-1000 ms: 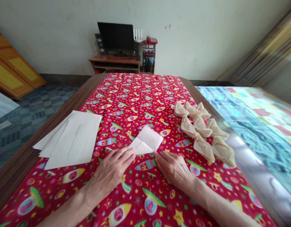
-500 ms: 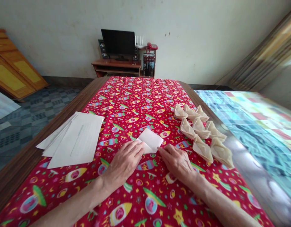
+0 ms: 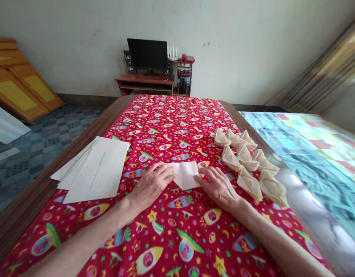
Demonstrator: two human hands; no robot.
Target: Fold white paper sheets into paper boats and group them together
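Note:
A small folded white paper (image 3: 186, 175) lies in front of me on the red patterned cloth (image 3: 177, 227), with a crease running down its middle. My left hand (image 3: 156, 177) grips its left edge, fingers closed together. At the opposite edge, my right hand (image 3: 217, 184) pinches the paper between thumb and fingers. To the right sit several folded paper boats (image 3: 249, 186) in cream paper, nested in rows. A fanned stack of white paper sheets (image 3: 99, 169) rests to the left of my left hand.
The cloth covers a long brown table (image 3: 87, 140). Beyond its far end stand a monitor (image 3: 147, 54), speakers and a red telephone (image 3: 188, 59) on a desk (image 3: 144, 79). A bed with a colourful sheet (image 3: 295, 154) is on the right, a wooden cabinet (image 3: 24, 80) on the left.
The folded paper has turned, so its corner no longer points away from me and its edges face my hands. Both hands have shifted to its left and right sides.

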